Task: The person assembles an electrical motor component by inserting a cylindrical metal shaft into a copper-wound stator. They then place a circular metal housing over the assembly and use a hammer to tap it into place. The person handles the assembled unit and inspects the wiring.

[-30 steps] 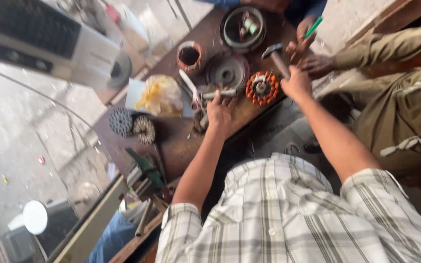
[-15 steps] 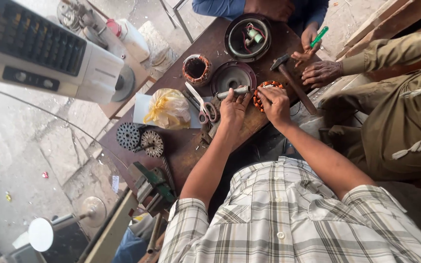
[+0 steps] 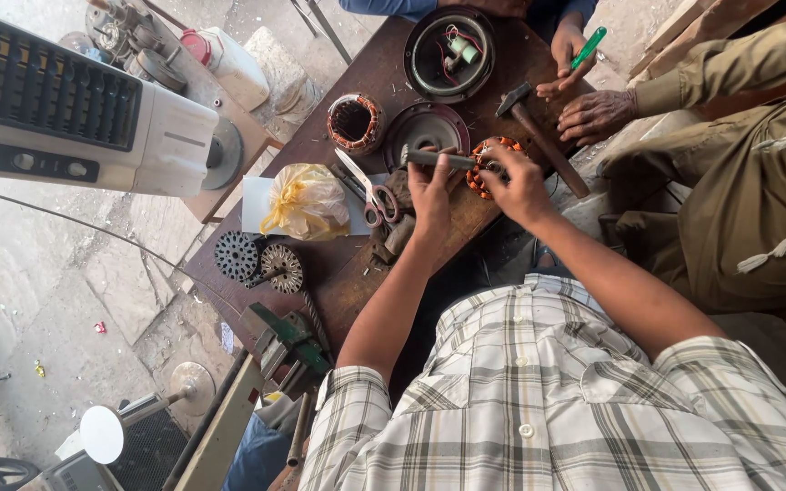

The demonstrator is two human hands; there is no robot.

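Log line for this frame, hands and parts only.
left hand: holds metal rod | right hand: on copper stator | hammer beside | scissors on table

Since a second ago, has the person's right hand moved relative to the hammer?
Yes. The right hand left the hammer, whose head it was beside, and came in toward the person, onto the copper-wound stator, close to the left hand.

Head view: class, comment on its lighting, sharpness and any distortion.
Head view: even daylight, soft shadows, no harsh glare; the left hand on a metal tool and right hand at the copper-wound stator look sharp; the wide lens bends the edges, and the plaid shirt looms large.
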